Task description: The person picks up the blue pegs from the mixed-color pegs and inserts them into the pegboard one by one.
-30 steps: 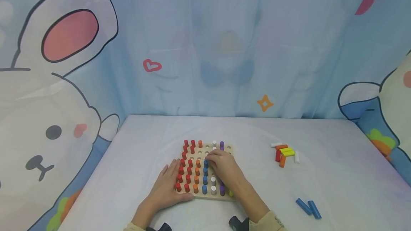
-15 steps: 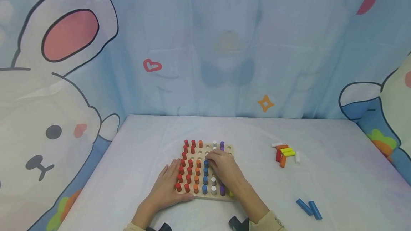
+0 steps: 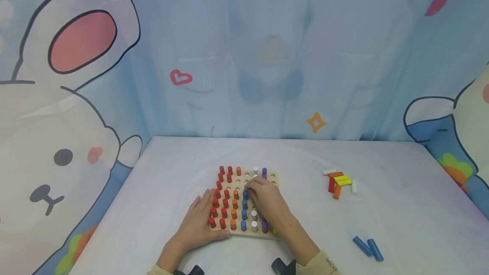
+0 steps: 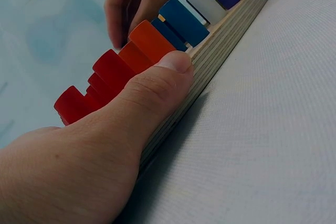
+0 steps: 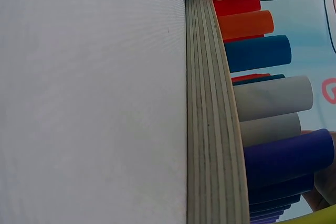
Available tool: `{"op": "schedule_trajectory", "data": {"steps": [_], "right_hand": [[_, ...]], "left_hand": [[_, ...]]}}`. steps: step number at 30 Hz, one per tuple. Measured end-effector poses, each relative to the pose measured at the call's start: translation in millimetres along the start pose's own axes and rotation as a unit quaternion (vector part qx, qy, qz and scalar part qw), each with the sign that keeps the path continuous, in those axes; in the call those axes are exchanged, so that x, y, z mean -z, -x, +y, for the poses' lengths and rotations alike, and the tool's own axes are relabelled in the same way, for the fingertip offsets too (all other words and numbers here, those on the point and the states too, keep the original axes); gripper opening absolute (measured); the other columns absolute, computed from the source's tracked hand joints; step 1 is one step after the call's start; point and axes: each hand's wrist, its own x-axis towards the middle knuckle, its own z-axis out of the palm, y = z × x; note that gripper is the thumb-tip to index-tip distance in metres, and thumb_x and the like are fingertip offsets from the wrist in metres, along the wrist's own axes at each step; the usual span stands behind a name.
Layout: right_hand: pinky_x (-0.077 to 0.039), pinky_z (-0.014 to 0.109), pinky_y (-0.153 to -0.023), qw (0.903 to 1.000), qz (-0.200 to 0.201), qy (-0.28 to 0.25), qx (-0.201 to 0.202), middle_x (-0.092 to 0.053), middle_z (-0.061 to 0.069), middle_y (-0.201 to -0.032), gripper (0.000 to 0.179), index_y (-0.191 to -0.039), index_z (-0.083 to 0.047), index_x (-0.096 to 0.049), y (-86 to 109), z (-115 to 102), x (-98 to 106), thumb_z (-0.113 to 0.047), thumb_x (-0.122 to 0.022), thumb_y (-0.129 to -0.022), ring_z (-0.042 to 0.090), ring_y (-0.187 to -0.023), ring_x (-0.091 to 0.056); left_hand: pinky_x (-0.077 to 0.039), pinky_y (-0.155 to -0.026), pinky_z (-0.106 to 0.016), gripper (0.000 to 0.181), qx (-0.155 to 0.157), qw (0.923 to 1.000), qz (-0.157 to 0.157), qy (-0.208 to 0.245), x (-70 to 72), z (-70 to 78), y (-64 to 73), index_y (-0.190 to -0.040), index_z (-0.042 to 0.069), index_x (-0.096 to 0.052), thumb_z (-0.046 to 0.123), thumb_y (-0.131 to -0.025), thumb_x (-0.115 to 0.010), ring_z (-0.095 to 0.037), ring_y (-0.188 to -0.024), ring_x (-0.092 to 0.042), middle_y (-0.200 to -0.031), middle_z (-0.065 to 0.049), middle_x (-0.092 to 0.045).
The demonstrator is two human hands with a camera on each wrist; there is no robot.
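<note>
A wooden pegboard (image 3: 252, 234) lies on the table with upright red, orange, blue, white, purple and yellow pegs. My left hand (image 3: 198, 222) rests along its near left corner, fingers straight by the left side. The left wrist view shows the thumb (image 4: 152, 87) laid against the front edge beside the red and orange pegs. Over the board, my right hand (image 3: 269, 200) has its fingertips pinched at the far end of the row of blue pegs (image 3: 244, 214). The fingers mostly hide the peg there. Behind the pegs in the left wrist view, those fingers (image 4: 118, 11) point down.
To the right, a loose cluster of white, orange, red and yellow pegs (image 3: 341, 181) lies on the white table (image 3: 305, 156). Two blue pegs (image 3: 368, 247) lie nearer the front right. A printed curtain (image 3: 267, 54) hangs behind the table.
</note>
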Motion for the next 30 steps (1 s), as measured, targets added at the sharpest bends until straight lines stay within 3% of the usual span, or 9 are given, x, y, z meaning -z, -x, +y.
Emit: {"op": "schedule_trajectory", "data": {"steps": [19, 30], "right_hand": [[-0.054, 0.024, -0.087, 0.9992, -0.005, 0.039, 0.011, -0.067, -0.006, -0.099, 0.012, -0.094, -0.013, -0.075, 0.5, -1.8, -3.2, -0.011, -0.073, -0.083, 0.012, -0.097, -0.067], [-0.054, 0.025, -0.088, 0.9996, 0.003, 0.030, 0.002, -0.068, -0.007, -0.094, 0.013, -0.095, -0.016, -0.074, 1.6, -3.1, -2.1, -0.012, -0.073, -0.083, 0.010, -0.092, -0.066]], "left_hand": [[-0.013, -0.120, -0.048, 0.122, 0.010, 0.9999, -0.007, 0.006, 0.0, 1.3, -0.4, -0.152, 0.010, -0.018, 0.083, -0.064, -0.058, -0.021, -0.147, -0.018, -0.158, -0.008, -0.022], [-0.015, -0.120, -0.050, 0.121, 0.006, 1.0000, -0.002, 0.001, -0.4, 0.3, -0.3, -0.152, 0.009, -0.020, 0.082, -0.064, -0.060, -0.023, -0.147, -0.020, -0.158, -0.009, -0.023]]}}
